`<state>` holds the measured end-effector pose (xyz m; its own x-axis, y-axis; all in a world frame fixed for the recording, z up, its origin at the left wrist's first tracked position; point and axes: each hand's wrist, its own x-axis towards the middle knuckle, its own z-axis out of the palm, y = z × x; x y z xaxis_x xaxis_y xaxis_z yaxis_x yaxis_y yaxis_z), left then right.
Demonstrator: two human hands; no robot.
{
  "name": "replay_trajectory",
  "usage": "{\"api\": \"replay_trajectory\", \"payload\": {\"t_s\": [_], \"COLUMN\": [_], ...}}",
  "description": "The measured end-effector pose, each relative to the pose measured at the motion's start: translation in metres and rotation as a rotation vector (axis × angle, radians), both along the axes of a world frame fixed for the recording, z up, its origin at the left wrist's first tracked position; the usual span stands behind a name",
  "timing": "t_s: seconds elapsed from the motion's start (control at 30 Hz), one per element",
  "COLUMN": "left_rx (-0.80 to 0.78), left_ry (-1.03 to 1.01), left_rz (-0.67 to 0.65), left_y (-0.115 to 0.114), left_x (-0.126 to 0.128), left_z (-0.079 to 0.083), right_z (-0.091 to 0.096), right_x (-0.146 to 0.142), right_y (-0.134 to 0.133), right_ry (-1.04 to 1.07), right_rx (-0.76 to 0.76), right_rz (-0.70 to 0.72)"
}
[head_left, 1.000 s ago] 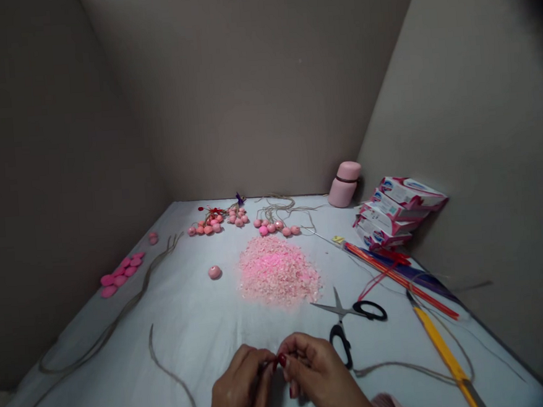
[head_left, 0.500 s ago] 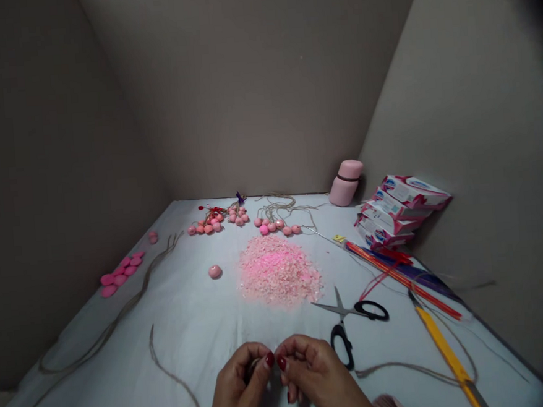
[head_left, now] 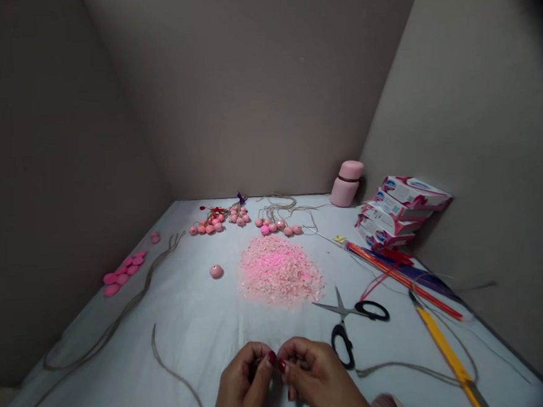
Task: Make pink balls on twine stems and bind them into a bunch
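My left hand [head_left: 245, 388] and my right hand [head_left: 314, 380] meet at the near edge of the pale blue table [head_left: 191, 321], fingertips pinched together. Both are curled closed around something small that I cannot make out. A heap of pale pink chips [head_left: 280, 270] lies just beyond the hands. Black-handled scissors [head_left: 349, 325] rest open to the right of my right hand. A length of brown twine [head_left: 176, 371] curves on the cloth to the left of my left hand.
Strung pink beads [head_left: 217, 221] and more beads with twine [head_left: 280, 226] lie at the back. A single pink bead [head_left: 215, 270], flat pink discs [head_left: 123, 274], a pink bottle [head_left: 347, 183], stacked boxes [head_left: 399, 210], red sticks [head_left: 402, 278] and a yellow-handled tool [head_left: 447, 355] surround the work area.
My hands stay pinched together at the near edge, shifting only slightly to the right. Nothing else on the table has moved.
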<state>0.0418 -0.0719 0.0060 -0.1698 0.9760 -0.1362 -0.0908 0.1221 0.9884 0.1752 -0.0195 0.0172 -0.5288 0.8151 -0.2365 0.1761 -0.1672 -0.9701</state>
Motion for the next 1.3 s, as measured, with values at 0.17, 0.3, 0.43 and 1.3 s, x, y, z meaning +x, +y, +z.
{"api": "replay_trajectory", "payload": {"t_s": [0.17,0.3,0.43,1.3], "left_rx": [0.006,0.064,0.139,-0.006], "left_ry": [0.015,0.212,0.375,0.170], "left_rz": [-0.008,0.029,0.016,0.047], "left_y": [0.001,0.001,0.000,0.000], "left_x": [-0.004,-0.004,-0.004,0.000], "left_z": [0.002,0.003,0.005,-0.002], "right_z": [-0.001,-0.001,-0.003,0.001], "right_x": [0.002,0.002,0.001,0.008], "right_y": [0.000,-0.001,-0.001,-0.004], "right_ry": [0.022,0.023,0.008,-0.235], "right_rx": [-0.004,0.007,0.014,0.640], "right_rz": [-0.006,-0.002,0.010,0.024]}}
